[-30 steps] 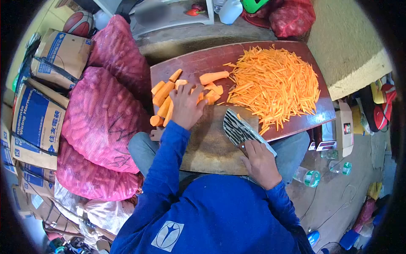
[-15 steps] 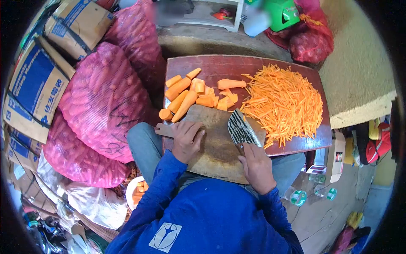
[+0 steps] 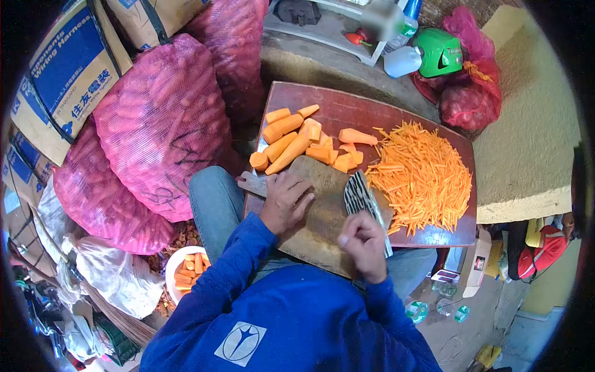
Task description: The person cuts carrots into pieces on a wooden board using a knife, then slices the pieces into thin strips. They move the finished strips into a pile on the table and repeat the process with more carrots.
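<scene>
A worn wooden chopping board (image 3: 316, 229) lies across my lap and the table edge, its handle pointing left. My left hand (image 3: 286, 201) rests on its left side by the handle, fingers stretched out and apart. My right hand (image 3: 364, 245) is over the board's right side with fingers curled in; whether anything is in them is hidden. Just beyond it lies a broad knife (image 3: 357, 195) with a dark-patterned blade, its handle out of sight behind the hand. Peeled carrots (image 3: 288, 149), some in chunks, sit past the board. Right of them is a heap of carrot strips (image 3: 424, 180).
Pink mesh sacks of carrots (image 3: 164, 124) and boxes (image 3: 68, 80) crowd the left. A white bucket (image 3: 173, 273) of carrot pieces stands by my left leg. Behind the red-brown table (image 3: 372, 105) are a green container (image 3: 439, 53) and a red mesh bag (image 3: 471, 102). Plastic bottles (image 3: 443, 304) lie lower right.
My right hand has shifted from gripping the knife handle to a curled pose nearer me, above the knife. My left hand stays on the board. The whole view has turned slightly.
</scene>
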### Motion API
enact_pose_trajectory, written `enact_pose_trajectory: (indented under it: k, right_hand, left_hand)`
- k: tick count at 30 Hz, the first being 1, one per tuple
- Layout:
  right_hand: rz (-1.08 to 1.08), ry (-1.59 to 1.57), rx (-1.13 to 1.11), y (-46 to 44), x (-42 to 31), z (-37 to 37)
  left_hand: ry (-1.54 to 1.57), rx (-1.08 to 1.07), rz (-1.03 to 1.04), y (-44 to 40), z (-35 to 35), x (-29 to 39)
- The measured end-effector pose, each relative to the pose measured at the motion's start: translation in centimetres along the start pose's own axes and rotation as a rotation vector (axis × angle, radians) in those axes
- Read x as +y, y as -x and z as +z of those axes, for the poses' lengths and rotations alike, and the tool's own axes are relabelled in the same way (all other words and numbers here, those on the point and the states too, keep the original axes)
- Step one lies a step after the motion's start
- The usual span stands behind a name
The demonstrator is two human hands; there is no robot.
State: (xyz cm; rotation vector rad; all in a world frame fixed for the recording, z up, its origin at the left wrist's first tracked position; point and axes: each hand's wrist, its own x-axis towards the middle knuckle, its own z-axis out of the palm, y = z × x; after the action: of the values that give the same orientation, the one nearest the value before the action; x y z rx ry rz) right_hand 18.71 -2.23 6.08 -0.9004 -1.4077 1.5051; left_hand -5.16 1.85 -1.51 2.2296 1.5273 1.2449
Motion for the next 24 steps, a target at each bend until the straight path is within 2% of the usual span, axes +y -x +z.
enact_pose_trajectory:
  k: [2,5,7,8,19,24]
  right_hand:
    - [0.068,-0.078,-0.070,1.4,1.9,1.1]
    - [0.070,0.062,-0.142,2.2,2.0,2.3]
    - [-0.076,0.579,-0.272,1.3,-0.7,2.3]
    - [-0.233,0.761,-0.258,1.1,-0.1,1.9]
    - [-0.210,0.989,-0.203,2.9,0.9,-0.3]
    - [-0.243,0.947,-0.077,5.0,1.4,-1.6]
  left_hand:
    - [-0.042,-0.003,0.030,0.3,0.5,-0.6]
    - [-0.097,-0.023,0.070,0.3,0.9,-0.9]
    - [-0.113,-0.038,0.074,0.3,0.9,-0.6]
    - [-0.116,-0.049,0.057,0.2,0.7,-0.5]
    - [-0.038,-0.131,-0.009,-3.1,-0.2,-0.9]
    - [-0.308,-0.065,0.091,-10.5,1.4,-3.9]
